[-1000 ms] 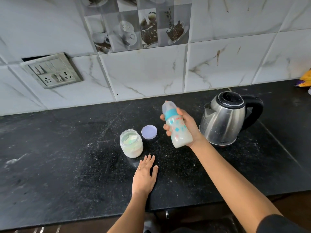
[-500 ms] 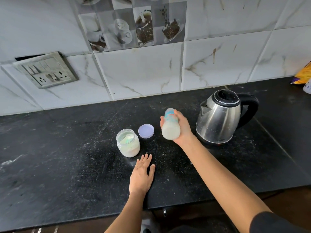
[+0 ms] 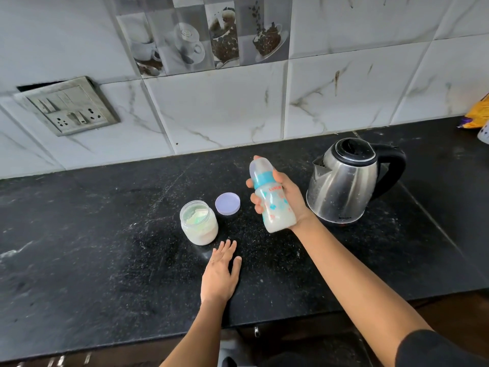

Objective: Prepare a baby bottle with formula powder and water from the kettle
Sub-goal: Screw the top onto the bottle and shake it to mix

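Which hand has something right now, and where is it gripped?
The right hand grips the baby bottle around its body. The left hand rests flat on the counter, holding nothing.

We see the right hand (image 3: 287,198) gripping the baby bottle (image 3: 272,197) — capped, milky inside, tilted above the black counter (image 3: 105,247). The left hand (image 3: 221,274) lies flat near the open formula jar (image 3: 199,222); its lid (image 3: 227,203) sits just beside — the kettle (image 3: 346,181) stands right.

Two bare forearms, black sleeve (image 3: 444,348) at right upper arm, thin ring on left hand (image 3: 219,274)
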A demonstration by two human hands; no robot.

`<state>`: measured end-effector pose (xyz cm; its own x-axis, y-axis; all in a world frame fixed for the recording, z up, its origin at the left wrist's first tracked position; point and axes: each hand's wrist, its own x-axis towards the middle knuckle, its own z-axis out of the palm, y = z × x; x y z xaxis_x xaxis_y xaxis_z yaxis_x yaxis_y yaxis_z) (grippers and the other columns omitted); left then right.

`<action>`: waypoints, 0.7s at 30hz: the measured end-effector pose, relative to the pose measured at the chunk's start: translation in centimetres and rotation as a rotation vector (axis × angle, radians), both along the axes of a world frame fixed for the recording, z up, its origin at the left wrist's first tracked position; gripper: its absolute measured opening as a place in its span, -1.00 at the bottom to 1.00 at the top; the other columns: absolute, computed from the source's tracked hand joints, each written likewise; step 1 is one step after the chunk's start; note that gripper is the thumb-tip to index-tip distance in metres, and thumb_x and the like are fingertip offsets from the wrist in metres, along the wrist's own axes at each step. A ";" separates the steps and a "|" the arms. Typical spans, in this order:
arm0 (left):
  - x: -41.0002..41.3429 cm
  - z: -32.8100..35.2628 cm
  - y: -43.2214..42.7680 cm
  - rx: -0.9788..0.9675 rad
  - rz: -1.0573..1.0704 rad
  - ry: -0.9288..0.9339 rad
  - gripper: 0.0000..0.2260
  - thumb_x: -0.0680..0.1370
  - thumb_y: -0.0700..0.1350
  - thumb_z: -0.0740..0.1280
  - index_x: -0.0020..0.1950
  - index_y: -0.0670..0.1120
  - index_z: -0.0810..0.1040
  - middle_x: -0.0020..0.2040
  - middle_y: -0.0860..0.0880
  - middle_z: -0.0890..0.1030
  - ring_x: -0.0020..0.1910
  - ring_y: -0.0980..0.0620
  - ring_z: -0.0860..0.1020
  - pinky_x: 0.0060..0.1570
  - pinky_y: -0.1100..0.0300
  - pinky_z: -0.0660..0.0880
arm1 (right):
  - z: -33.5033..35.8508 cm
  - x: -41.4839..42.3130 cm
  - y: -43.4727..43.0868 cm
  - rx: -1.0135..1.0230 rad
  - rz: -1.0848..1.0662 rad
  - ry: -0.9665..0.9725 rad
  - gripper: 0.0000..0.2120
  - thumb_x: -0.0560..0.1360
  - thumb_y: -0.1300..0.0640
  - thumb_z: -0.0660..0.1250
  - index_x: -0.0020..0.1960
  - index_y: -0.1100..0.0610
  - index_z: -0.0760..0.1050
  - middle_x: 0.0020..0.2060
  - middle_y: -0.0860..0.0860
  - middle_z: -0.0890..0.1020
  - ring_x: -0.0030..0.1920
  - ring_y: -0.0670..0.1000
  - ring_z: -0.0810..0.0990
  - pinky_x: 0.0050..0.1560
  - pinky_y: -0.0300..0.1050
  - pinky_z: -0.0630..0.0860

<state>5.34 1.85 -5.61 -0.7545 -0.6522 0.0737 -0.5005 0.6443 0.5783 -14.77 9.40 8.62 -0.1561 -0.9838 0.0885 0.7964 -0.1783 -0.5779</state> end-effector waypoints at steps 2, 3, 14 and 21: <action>0.0 0.1 0.0 0.003 0.004 0.001 -0.60 0.63 0.08 0.14 0.48 0.11 0.29 0.50 0.14 0.24 0.44 0.31 0.01 0.43 0.34 -0.08 | -0.1 -0.1 -0.5 0.112 -0.083 -0.094 -0.44 0.33 -0.02 0.49 0.23 0.20 0.43 -0.06 0.11 0.62 -0.29 0.05 0.60 -0.32 -0.11 0.59; 0.0 0.1 0.0 0.006 0.004 0.001 -0.60 0.63 0.08 0.14 0.48 0.12 0.29 0.50 0.14 0.24 0.45 0.30 0.02 0.43 0.33 -0.08 | -0.3 -0.2 -0.7 0.167 -0.128 -0.130 -0.42 0.34 -0.03 0.47 0.25 0.20 0.40 -0.06 0.12 0.62 -0.30 0.05 0.61 -0.32 -0.11 0.59; -0.1 -0.2 -0.1 -0.001 -0.002 0.001 -0.60 0.63 0.10 0.13 0.48 0.13 0.28 0.50 0.15 0.23 0.43 0.33 -0.01 0.42 0.36 -0.10 | -1.5 -0.6 -0.8 0.482 -0.308 -0.340 -0.56 0.43 0.03 0.43 0.23 0.16 0.42 -0.02 0.21 0.58 -0.25 0.13 0.64 -0.34 -0.05 0.62; -0.1 -0.2 -0.1 0.022 0.007 -0.008 -0.60 0.63 0.09 0.14 0.48 0.13 0.29 0.50 0.14 0.23 0.50 0.21 0.06 0.45 0.30 -0.05 | -1.3 -0.8 -0.3 0.219 -0.245 -0.024 -0.22 0.38 -0.06 0.44 0.49 0.10 0.20 -0.03 0.12 0.59 -0.27 0.06 0.61 -0.31 -0.08 0.59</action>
